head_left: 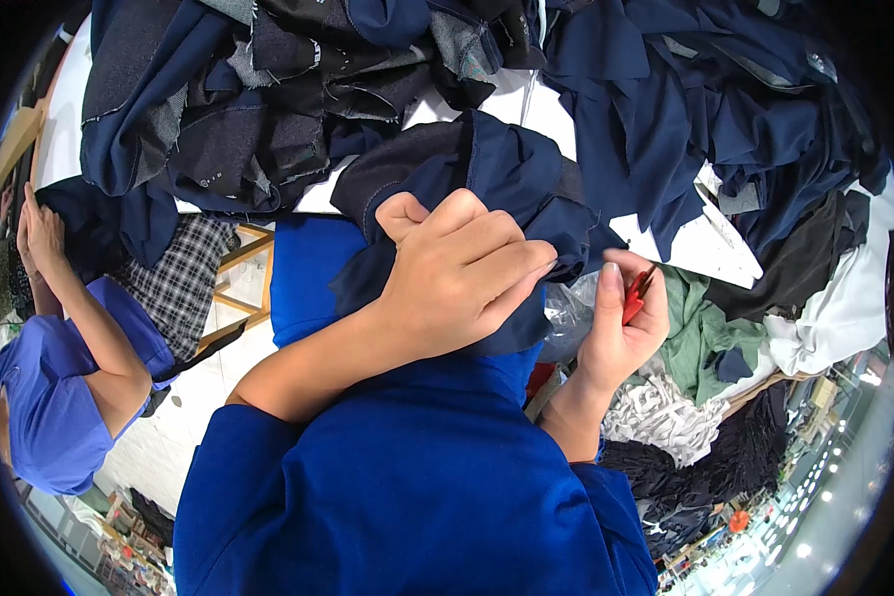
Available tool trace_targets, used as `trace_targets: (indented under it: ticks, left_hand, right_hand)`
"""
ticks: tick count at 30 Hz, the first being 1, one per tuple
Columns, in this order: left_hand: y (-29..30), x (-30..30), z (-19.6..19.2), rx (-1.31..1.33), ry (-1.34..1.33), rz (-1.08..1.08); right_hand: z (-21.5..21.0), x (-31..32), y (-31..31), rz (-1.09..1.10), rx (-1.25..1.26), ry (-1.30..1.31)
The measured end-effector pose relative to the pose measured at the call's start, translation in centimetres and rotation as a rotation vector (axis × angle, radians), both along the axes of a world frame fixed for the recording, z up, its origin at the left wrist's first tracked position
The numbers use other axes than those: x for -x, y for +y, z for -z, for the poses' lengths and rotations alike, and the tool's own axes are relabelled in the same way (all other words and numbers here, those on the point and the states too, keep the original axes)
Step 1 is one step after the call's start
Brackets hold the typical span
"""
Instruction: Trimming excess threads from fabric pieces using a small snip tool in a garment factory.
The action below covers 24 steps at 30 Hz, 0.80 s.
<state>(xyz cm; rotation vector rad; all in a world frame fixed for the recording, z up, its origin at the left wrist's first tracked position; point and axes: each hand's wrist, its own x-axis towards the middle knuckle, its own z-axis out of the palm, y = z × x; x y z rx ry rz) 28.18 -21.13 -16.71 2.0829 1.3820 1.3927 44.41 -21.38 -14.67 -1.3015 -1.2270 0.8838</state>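
Note:
My left hand (452,263) is closed on a bunched navy garment piece (512,159), its fingers pinching the cloth toward the right. The garment lies gathered at the table's near edge and over my lap, with a darker denim-like panel on its left. My right hand (621,323), just right of the cloth's edge, holds a small pair of red-handled thread snips (633,304) against the palm, dark blades pointing up. Its thumb and forefinger come near each other by the cloth; whether they pinch a thread is too small to tell.
Piles of navy and dark denim pieces (258,129) cover the white table (546,111), with more navy cloth (646,119) at the far right. Green cloth (690,328) and white scraps (666,417) lie to my right. At left, another person in a blue-violet top (55,397) handles cloth.

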Motion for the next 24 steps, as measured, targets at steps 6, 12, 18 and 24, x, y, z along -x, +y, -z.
trace_targets:
  ticks: [6,12,18,24]
  left_hand:
    - [-0.1,0.0,-0.6,0.007,0.038,0.0]
    - [-0.2,0.2,-0.4,0.023,0.041,-0.004]
    - [0.0,0.5,-1.3,0.126,0.049,0.007]
    - [-0.1,0.7,-1.5,0.359,0.045,0.136]
  right_hand:
    - [1.3,-0.3,-0.2,-0.093,-0.057,-0.275]
    - [1.5,-2.4,1.6,0.203,-0.111,0.231]
    - [1.6,-2.0,0.3,-0.166,-0.137,-0.035]
    - [2.2,-0.4,0.2,-0.158,-0.095,-0.154]
